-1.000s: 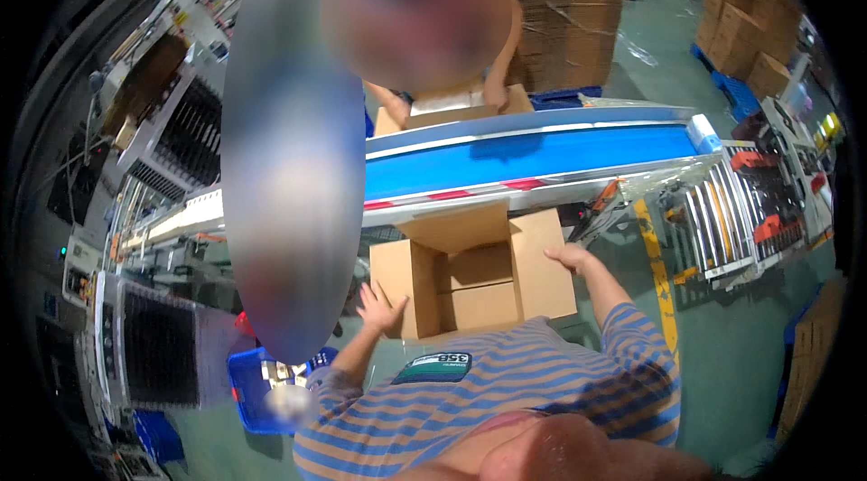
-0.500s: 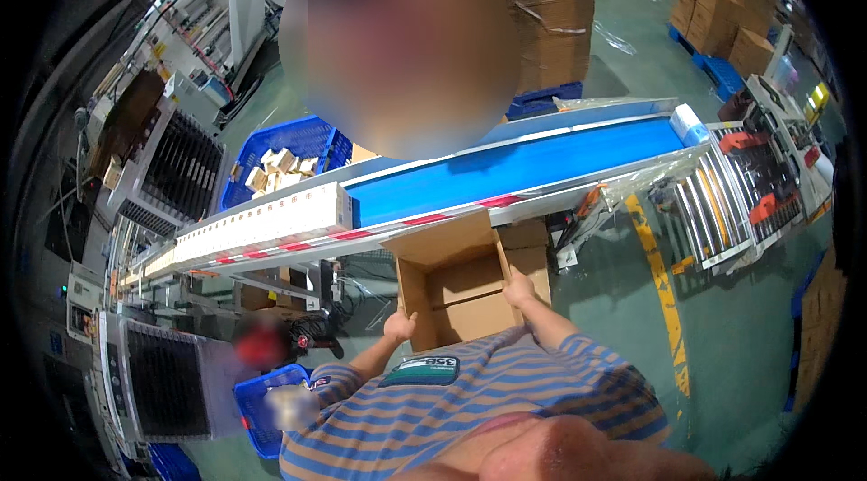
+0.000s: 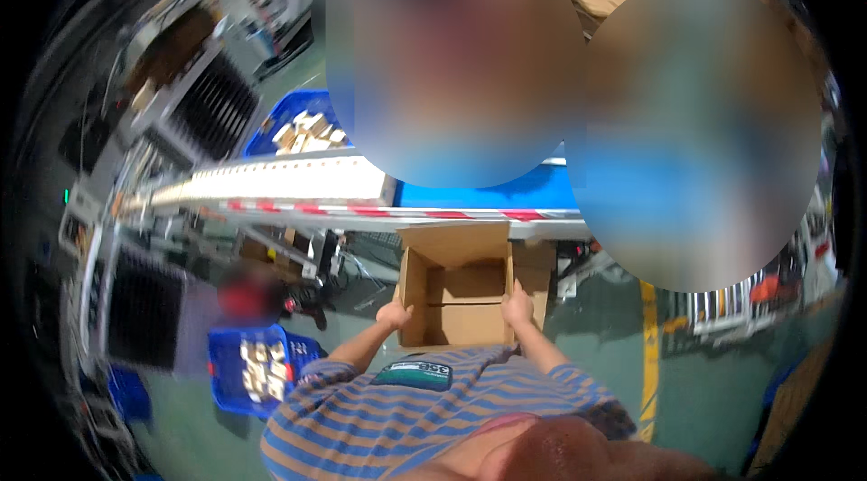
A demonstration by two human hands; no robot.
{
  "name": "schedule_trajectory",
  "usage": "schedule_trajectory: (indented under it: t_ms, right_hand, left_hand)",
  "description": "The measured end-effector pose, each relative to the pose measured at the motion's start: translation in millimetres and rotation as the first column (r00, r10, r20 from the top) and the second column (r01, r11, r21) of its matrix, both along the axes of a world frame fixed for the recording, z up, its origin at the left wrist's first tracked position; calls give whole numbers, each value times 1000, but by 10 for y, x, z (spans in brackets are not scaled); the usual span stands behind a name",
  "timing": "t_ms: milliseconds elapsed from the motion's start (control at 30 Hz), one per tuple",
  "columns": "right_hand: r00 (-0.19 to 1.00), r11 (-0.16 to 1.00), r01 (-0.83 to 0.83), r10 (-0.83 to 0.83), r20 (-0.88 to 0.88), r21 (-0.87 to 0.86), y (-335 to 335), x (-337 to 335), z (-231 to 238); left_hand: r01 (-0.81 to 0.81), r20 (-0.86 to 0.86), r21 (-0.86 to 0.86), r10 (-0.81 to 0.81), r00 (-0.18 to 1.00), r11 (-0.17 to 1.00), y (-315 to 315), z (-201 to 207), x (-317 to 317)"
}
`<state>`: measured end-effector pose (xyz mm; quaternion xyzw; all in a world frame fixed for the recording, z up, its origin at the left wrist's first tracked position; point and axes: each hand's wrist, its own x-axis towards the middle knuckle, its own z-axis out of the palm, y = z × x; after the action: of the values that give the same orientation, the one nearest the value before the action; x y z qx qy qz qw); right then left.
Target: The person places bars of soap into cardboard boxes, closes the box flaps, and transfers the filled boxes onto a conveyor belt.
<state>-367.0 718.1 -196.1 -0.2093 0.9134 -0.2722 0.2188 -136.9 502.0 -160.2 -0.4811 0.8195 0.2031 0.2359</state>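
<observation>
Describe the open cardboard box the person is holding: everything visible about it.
The cardboard box is plain brown corrugated board, open at the top, flaps standing up and outward, the far flap widest. Its inside looks empty, with a seam across the bottom panels. It sits in front of the person's chest, just below the edge of the conveyor. The left hand grips its left wall and the right hand its right wall, fingers over the rims. What supports it underneath is hidden.
</observation>
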Motion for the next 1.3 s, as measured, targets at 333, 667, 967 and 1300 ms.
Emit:
schedule_trajectory:
  t_ms: [333, 667, 967, 1300]
  right_hand:
    - [993, 998, -58, 59, -105, 13, 34, 43, 346]
    - [953, 958, -255, 226, -204, -132, 162, -223, -320]
    - [981, 984, -177, 173, -91, -34, 65, -48, 168]
    - [960, 974, -205, 183, -211, -92, 201, -156, 1]
  left_hand:
    - [-151, -152, -58, 141, 978, 987, 153, -70, -50]
    - [-187, -190, 62, 195, 962, 980, 139, 6, -33]
    - [-229, -244, 20, 227, 943, 973, 216, -4, -9]
    - [-95, -232, -9, 90, 969, 995, 203, 27, -150]
